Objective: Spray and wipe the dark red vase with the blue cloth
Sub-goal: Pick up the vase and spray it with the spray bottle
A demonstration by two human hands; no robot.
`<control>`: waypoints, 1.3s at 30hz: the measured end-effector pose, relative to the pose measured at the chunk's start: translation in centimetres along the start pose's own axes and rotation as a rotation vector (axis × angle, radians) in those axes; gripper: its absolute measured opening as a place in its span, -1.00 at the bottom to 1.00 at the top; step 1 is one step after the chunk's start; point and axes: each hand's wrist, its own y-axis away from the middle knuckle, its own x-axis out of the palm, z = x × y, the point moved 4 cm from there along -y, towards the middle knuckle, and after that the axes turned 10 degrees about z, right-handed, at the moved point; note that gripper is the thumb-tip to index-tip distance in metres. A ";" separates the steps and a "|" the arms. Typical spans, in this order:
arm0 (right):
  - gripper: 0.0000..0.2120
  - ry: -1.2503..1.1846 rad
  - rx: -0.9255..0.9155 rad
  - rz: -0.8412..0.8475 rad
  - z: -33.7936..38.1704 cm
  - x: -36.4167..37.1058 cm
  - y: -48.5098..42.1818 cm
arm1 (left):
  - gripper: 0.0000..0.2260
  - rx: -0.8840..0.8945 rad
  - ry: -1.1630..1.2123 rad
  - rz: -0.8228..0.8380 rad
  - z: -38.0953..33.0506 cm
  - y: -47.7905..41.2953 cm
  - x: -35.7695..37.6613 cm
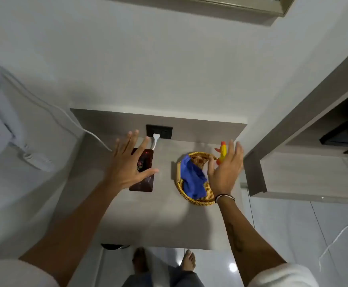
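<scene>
The dark red vase [143, 179] stands on the grey bedside table [160, 220], seen from above as a dark rectangle. My left hand [127, 162] hovers over it with fingers spread, holding nothing. The blue cloth [191, 179] lies crumpled in a round wicker basket [181, 191] to the right. A spray bottle with a yellow and orange head [222, 151] stands at the basket's far edge. My right hand [226, 170] is open above the basket, fingers close to the bottle, partly hiding it.
A black wall socket [164, 131] with a white plug [155, 137] and cable sits just behind the vase. A bed with white bedding [1, 129] lies to the left. A grey shelf unit [305, 154] juts out on the right. My bare feet [187, 259] stand below the table's front edge.
</scene>
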 end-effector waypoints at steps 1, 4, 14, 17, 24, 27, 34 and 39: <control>-0.28 -0.134 0.095 -0.004 -1.0 0.1 -0.3 | 0.06 -0.005 0.014 0.072 0.2 0.1 0.7; -0.42 -0.377 0.296 0.104 -2.9 0.8 -0.2 | 0.09 0.006 0.025 0.139 0.6 0.9 2.3; -0.74 -0.400 0.162 0.002 -3.9 0.0 -1.2 | -0.10 -0.043 0.152 0.058 0.5 0.6 1.4; -0.75 -0.444 0.081 -0.081 -3.3 -1.9 -1.4 | -0.11 -0.096 0.291 0.038 1.1 1.0 1.0; -0.49 -1.124 0.271 -0.073 -2.2 -4.9 1.0 | -0.02 -0.131 0.604 0.086 3.7 2.5 1.4; -0.73 -1.460 0.388 0.166 0.1 -3.1 4.3 | -0.02 -0.138 0.642 0.091 4.4 3.2 0.8; -0.78 -1.107 0.235 0.678 6.1 1.6 10.4 | -0.08 -0.082 0.650 0.064 6.4 3.9 0.6; -0.61 -0.752 -0.011 0.789 9.7 3.7 11.7 | -0.07 -0.029 0.655 0.057 7.3 4.1 0.8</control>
